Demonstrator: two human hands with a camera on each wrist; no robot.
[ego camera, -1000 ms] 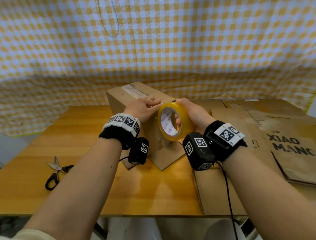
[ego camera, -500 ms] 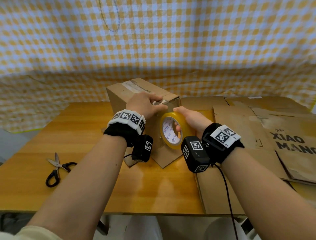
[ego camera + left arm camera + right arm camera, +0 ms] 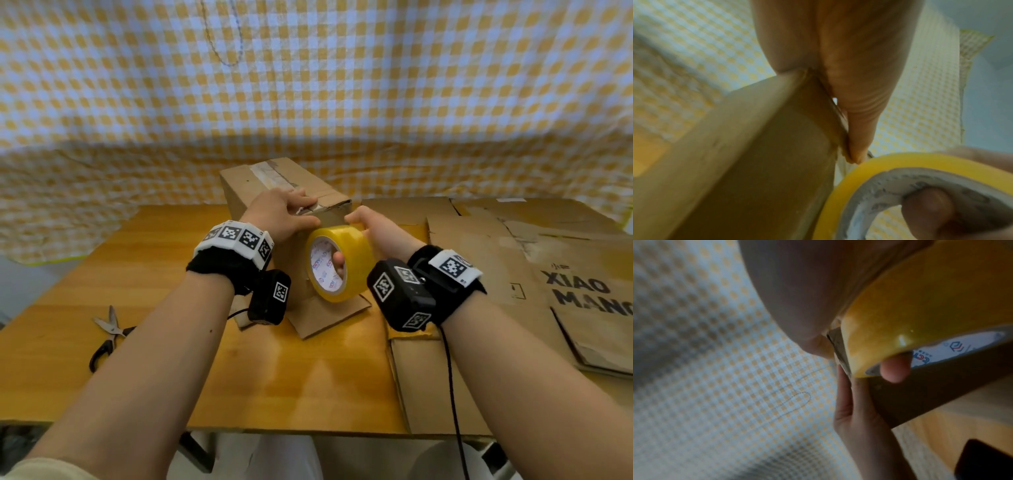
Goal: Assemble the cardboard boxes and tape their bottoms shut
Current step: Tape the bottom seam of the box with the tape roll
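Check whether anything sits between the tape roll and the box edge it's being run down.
Nothing visible does. The right hand holds the roll right against the box; the left hand presses the box top beside it.

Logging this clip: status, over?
Left hand pressing on box top. Right hand grips tape roll against box. Scissors lie clear, left.

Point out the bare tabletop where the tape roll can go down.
Bare wood lies between the scissors and the cardboard box, and along the near table edge between the forearms. The right side is crowded with flattened cardboard.
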